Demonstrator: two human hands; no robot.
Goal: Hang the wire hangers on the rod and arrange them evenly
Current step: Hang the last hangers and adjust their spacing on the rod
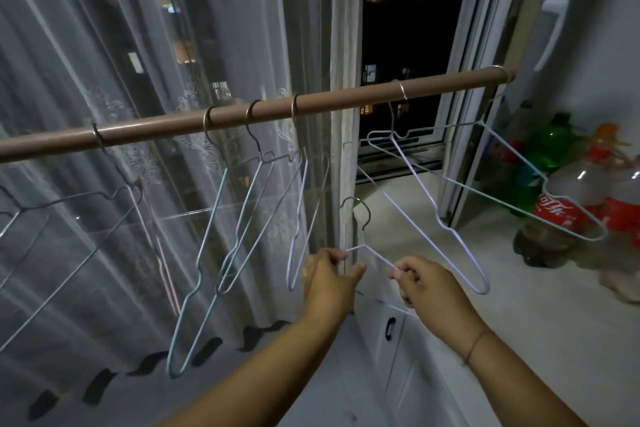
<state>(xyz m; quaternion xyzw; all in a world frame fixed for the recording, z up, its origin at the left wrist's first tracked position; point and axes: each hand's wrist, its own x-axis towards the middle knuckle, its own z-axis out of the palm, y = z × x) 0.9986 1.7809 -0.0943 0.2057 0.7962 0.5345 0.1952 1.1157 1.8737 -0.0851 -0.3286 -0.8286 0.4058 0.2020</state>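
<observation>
A brown rod (329,104) runs across the view, rising to the right. Several wire hangers hang from it: a grey one at far left (104,196), two light blue ones (207,236) and a white one (304,204) in the middle, a lilac one (440,222) and a pale green one (540,180) at the right. Below the rod, I hold a loose white wire hanger (362,218) with its hook upward and apart from the rod. My left hand (329,274) pinches its left shoulder and my right hand (422,282) pinches its right shoulder.
A sheer curtain (138,45) hangs behind the rod on the left. An open window (408,45) shows a dark night outside. On the white sill (519,305) at the right stand cola bottles (568,211) and a green bottle (550,146).
</observation>
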